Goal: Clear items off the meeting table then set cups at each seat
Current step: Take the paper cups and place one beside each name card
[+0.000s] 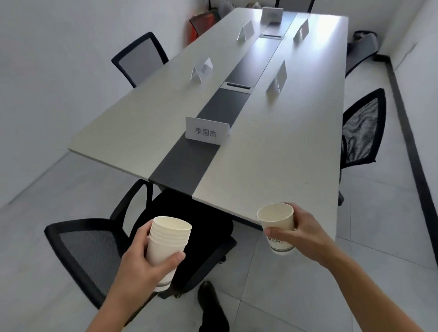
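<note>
We saw a pale grey meeting table (130,128) with a dark grey centre strip (188,162), white name cards (206,130) printed in grey characters, cream paper cups (166,246) with a grey band near the base, black mesh chairs (85,253), and light grey floor tiles (295,292).

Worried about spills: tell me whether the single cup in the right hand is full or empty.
Empty. The single cup in the right hand tilts its mouth toward the camera, showing bare white inside, no liquid.
</note>
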`<state>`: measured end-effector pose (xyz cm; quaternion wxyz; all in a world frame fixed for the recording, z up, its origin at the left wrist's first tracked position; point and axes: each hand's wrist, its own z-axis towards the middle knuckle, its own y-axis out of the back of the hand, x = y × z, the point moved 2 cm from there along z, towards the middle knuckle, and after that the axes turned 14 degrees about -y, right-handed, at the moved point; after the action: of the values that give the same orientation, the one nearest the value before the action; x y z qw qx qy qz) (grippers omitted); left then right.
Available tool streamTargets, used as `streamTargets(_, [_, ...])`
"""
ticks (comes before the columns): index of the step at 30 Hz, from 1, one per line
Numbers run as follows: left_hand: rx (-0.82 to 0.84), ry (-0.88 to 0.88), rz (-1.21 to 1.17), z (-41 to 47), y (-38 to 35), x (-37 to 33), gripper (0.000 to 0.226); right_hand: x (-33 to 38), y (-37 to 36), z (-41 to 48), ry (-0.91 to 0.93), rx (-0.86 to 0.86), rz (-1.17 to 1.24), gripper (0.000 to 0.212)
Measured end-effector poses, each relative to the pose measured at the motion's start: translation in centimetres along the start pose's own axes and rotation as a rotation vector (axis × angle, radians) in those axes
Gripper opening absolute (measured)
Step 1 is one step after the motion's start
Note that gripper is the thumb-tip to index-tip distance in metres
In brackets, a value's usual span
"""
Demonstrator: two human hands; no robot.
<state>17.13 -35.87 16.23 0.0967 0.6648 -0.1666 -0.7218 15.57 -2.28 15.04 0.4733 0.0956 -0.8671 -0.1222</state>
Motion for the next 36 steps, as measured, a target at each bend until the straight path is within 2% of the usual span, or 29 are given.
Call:
streamTargets(8, [-0.021, -0.020, -0.040, 15.3, 1.9, 2.3, 0.073, 8.2, 0.8, 12.1, -0.040, -0.028, 0.027, 0.047])
streamTargets(11, [0.008, -0.009, -0.058, 20.2, 2.1, 2.7, 0.078, 11.6, 0.6, 16.4, -0.021, -0.048, 0.019, 0.054])
streamTargets(14, [0.044, 0.013, -0.075, 23.6, 2.1, 3.1, 0.082, 13.3, 0.5, 20.9, -0.038, -0.097, 0.034, 0.048])
streamTargets(16, [0.036, 0.024, -0.077, 25.4, 2.3, 3.3, 0.080, 14.1, 0.8, 24.5, -0.048, -0.152, 0.029, 0.051])
streamTargets(19, [-0.030, 0.078, -0.071, 27.0, 3.2, 4.4, 0.077, 14.9, 1.2, 31.0, -0.074, -0.223, 0.014, 0.060])
streamTargets(23, [-0.129, 0.197, -0.021, 27.1, 4.3, 6.2, 0.080, 15.1, 1.1, 39.3, -0.092, -0.321, 0.021, 0.062])
streamTargets(27, [-0.189, 0.323, 0.043, 27.1, 4.1, 7.3, 0.085, 13.7, 0.0, 45.5, -0.127, -0.345, 0.035, 0.067])
streamTargets(36, [-0.149, 0.383, 0.113, 29.4, 1.3, 7.1, 0.073, 10.2, -1.1, 48.6, -0.168, -0.323, -0.040, 0.062])
